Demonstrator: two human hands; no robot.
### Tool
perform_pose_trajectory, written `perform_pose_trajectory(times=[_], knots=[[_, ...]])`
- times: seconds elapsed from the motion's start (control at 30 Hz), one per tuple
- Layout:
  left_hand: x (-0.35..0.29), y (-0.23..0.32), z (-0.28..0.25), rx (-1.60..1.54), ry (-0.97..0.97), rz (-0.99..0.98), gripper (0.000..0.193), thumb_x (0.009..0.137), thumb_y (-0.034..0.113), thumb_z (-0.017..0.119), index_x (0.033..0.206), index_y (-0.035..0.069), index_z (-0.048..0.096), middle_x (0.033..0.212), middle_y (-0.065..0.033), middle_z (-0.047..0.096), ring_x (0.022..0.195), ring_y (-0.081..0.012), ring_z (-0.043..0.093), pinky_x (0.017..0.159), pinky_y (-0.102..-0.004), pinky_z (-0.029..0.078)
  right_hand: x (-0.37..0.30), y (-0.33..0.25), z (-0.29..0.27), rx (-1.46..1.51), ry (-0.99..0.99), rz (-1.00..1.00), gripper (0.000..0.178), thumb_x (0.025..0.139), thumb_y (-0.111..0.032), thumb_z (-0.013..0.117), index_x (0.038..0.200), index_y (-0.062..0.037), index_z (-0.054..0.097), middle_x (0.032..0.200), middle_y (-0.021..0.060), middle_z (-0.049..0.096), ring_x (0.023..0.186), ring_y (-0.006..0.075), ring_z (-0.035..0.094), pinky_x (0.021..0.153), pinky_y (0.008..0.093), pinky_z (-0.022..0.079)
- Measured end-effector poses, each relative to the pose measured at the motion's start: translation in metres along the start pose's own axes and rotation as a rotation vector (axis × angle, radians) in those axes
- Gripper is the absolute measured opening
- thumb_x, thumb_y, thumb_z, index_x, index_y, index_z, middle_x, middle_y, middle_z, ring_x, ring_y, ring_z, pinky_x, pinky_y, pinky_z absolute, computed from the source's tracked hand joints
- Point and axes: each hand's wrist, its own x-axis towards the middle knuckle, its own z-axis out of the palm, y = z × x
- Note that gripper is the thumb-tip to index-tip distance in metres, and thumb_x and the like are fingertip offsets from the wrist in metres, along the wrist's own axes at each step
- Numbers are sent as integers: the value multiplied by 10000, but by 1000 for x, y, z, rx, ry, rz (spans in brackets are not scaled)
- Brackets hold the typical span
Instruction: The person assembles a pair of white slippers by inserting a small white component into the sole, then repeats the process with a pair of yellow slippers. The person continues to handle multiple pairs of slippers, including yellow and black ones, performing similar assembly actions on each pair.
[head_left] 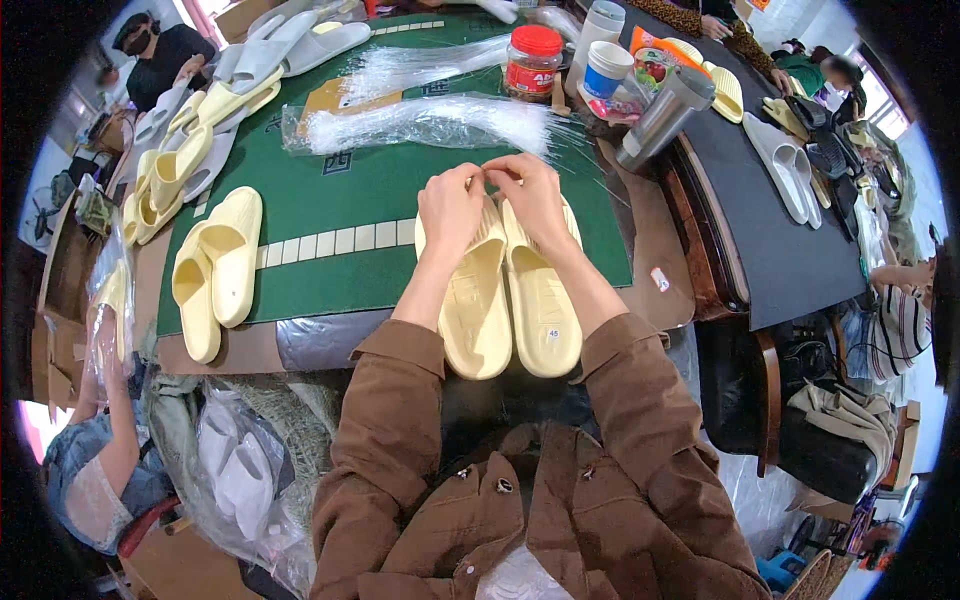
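A pair of pale yellow slide slippers lies side by side at the near edge of the green table mat, heels toward me. My left hand (450, 207) is over the strap of the left slipper (475, 320), its fingertips pinched together. Beside it, my right hand (532, 198) pinches above the toe of the right slipper (546, 300), which has a small white sticker at its heel. The fingertips of both hands meet between the toes. Anything they hold is too small or hidden to make out. Bundles of thin white plastic strands (430, 130) lie just beyond.
Another yellow slipper pair (235, 265) rests to the left, with piled grey and yellow slippers (180, 165) behind. A red-lidded jar (533, 62), a paper cup (606, 70) and a steel flask (668, 118) stand at the back right. Other people work on both sides.
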Motion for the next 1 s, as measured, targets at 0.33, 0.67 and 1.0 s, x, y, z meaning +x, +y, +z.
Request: perform_pose_trajectory(times=[0.33, 0.67, 1.0], knots=[[0, -6, 8, -102, 86, 37, 176, 885, 179, 579, 925, 39, 677, 776, -158, 656, 703, -317, 635, 656, -396, 480, 6, 16, 3, -50, 70, -51, 101, 811, -57, 620, 888, 7, 626, 831, 147, 652, 757, 264, 654, 702, 355, 507], [-7, -6, 2, -75, -10, 1, 147, 873, 180, 585, 909, 71, 677, 821, -115, 651, 778, -280, 628, 694, -379, 477, 20, 14, -46, 437, 527, 367, 138, 884, -170, 584, 945, -47, 598, 887, 41, 632, 777, 139, 573, 670, 274, 444], [-6, -1, 1, -42, -97, -10, 143, 854, 218, 612, 886, 95, 678, 865, -93, 671, 791, -270, 643, 685, -376, 490, 24, 9, -266, 1564, 375, 1, 433, 801, 80, 459, 1223, 158, 398, 1154, 271, 563, 934, 262, 653, 792, 248, 584]])
